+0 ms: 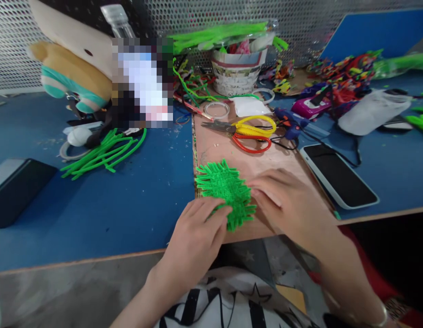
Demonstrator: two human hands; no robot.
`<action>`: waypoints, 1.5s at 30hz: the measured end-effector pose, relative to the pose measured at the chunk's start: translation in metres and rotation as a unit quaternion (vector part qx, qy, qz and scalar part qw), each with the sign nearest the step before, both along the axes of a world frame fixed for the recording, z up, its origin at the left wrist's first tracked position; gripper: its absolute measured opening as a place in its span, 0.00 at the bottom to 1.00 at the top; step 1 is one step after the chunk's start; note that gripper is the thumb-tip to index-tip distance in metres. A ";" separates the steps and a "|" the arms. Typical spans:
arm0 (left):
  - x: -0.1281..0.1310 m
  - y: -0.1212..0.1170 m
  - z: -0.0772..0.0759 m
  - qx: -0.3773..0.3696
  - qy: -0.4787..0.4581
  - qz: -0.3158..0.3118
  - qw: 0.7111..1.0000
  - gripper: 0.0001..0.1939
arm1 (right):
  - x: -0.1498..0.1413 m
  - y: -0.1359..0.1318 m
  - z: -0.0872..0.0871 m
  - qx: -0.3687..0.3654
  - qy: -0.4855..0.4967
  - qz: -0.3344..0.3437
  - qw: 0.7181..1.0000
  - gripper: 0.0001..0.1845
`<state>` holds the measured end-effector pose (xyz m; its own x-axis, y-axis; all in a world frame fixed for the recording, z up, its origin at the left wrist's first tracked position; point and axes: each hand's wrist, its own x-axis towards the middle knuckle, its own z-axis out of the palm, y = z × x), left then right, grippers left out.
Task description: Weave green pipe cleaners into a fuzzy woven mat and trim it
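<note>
A woven mat of green pipe cleaners [228, 187], with short ends sticking out all round, lies on the brown board near the table's front edge. My left hand [201, 228] grips its lower left side, fingers curled over the top and thumb hidden. At the right edge of the mat, my right hand [282, 200] has thumb and fingers closed in a pinch on the sticking-out ends. Just beyond the mat lie scissors [243, 130] with one yellow and one red handle, blades pointing left.
Loose green pipe cleaners [105, 155] lie on the blue table at left, near a dark box [22, 189]. A phone [339, 175] rests at right. Behind are a tape roll [216, 110], a glue gun [291, 123], a woven basket [236, 75] and a plush toy [71, 75].
</note>
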<state>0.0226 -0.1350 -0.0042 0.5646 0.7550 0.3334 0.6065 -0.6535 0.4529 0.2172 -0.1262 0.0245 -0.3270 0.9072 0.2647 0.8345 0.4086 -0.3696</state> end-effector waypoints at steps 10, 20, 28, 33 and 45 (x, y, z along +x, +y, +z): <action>0.011 0.013 0.007 -0.037 0.118 0.027 0.992 0.18 | -0.015 0.080 -0.008 -0.100 -0.067 0.160 0.980 0.11; 0.014 0.026 -0.003 -0.015 0.204 0.124 0.971 0.23 | -0.023 0.097 -0.013 -0.138 -0.081 0.165 0.973 0.08; 0.017 0.019 -0.005 -0.002 0.195 0.156 0.968 0.21 | -0.034 0.108 -0.011 -0.112 -0.121 0.189 0.968 0.04; 0.016 0.020 -0.007 0.004 0.180 0.150 0.972 0.20 | -0.033 0.114 -0.020 -0.113 -0.046 0.243 0.962 0.13; 0.018 0.020 -0.008 0.003 0.185 0.141 0.972 0.20 | -0.038 0.120 -0.024 -0.149 -0.028 0.197 0.969 0.06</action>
<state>0.0403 -0.1150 -0.0121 0.4173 0.8960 0.1522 0.8830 -0.4393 0.1652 0.1797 -0.0065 0.0002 -0.6700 0.7421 -0.0175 0.6569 0.5817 -0.4797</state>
